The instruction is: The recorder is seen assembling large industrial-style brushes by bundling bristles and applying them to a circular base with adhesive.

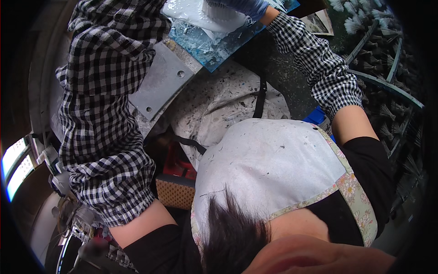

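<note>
At the top edge my right hand (254, 6), in a blue glove, is partly cut off by the picture. Its fingers lie right beside a clump of pale bristles (217, 10); their grip is not clear. The bristles stand in thick white paste (194, 13) spread over a blue sheet (200, 49), which is streaked with dried white flakes. My left arm, in a black-and-white checked sleeve (105, 91), reaches up past the top edge, so the left hand is out of the picture. Another checked sleeve (315, 59) covers my right forearm.
A grey metal plate (157, 84) with bolt holes lies left of the blue sheet. My pale, stained apron (269, 155) fills the middle. Metal-framed racks (388, 80) with many bristle tufts stand at right. A patterned brown box (174, 192) and red object (175, 160) sit below the plate.
</note>
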`<state>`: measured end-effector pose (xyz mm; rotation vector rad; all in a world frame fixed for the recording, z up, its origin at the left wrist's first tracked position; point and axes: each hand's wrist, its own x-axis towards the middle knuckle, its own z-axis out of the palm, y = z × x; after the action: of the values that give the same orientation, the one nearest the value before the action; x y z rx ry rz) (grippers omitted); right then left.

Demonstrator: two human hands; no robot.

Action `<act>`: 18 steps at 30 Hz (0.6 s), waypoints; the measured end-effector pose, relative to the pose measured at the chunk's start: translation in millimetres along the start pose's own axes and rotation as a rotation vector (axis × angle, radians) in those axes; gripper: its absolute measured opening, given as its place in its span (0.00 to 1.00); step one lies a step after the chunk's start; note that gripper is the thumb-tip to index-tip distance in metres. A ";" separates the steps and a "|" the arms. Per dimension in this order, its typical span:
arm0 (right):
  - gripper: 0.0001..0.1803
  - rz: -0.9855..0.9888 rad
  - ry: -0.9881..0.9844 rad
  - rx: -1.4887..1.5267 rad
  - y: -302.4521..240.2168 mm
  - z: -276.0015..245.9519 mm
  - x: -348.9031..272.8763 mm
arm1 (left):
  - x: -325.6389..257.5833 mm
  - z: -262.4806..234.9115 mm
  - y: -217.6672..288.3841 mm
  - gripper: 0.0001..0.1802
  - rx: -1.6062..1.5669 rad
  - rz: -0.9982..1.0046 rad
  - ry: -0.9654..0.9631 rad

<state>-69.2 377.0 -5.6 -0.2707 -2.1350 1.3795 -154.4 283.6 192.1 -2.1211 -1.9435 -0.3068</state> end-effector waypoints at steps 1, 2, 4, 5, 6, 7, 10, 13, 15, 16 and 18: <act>0.17 0.018 -0.014 0.000 0.1 -0.3 0.0 | 0.1 -0.2 -0.4 0.11 -0.018 0.001 -0.007; 0.17 0.002 -0.006 0.003 0.4 -0.4 0.1 | 0.5 0.2 -0.5 0.11 -0.002 -0.004 -0.010; 0.17 -0.039 0.009 0.009 1.6 -0.1 0.0 | 0.7 0.8 -0.1 0.11 0.038 -0.018 -0.014; 0.17 -0.030 0.013 -0.013 2.3 0.3 0.1 | 0.7 1.1 0.5 0.11 0.032 -0.017 -0.006; 0.17 -0.019 0.016 -0.035 3.3 1.1 0.1 | 0.0 1.2 1.0 0.12 0.024 -0.017 0.001; 0.18 -0.009 0.021 -0.058 4.3 1.8 0.3 | -0.3 1.4 1.8 0.12 0.017 -0.014 0.009; 0.20 -0.008 -0.001 -0.007 6.7 3.4 -0.1 | -3.5 -0.2 3.7 0.11 0.002 0.007 0.064; 0.21 -0.134 0.072 -0.038 7.6 3.7 -0.9 | -5.2 -2.2 5.4 0.11 0.001 -0.031 -0.023; 0.21 -0.116 0.065 -0.017 7.3 3.1 -1.4 | -4.5 -3.3 5.8 0.12 0.002 -0.012 0.012; 0.21 -0.106 0.061 -0.007 7.0 2.9 -1.3 | -3.3 -3.8 5.6 0.12 0.008 -0.005 0.003; 0.20 -0.122 0.060 -0.079 6.5 2.7 -1.9 | -1.8 -4.1 5.3 0.12 0.027 -0.004 -0.060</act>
<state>-70.1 376.9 -12.8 -0.2065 -2.1226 1.2061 -149.2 280.2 195.2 -2.1330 -1.9741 -0.2184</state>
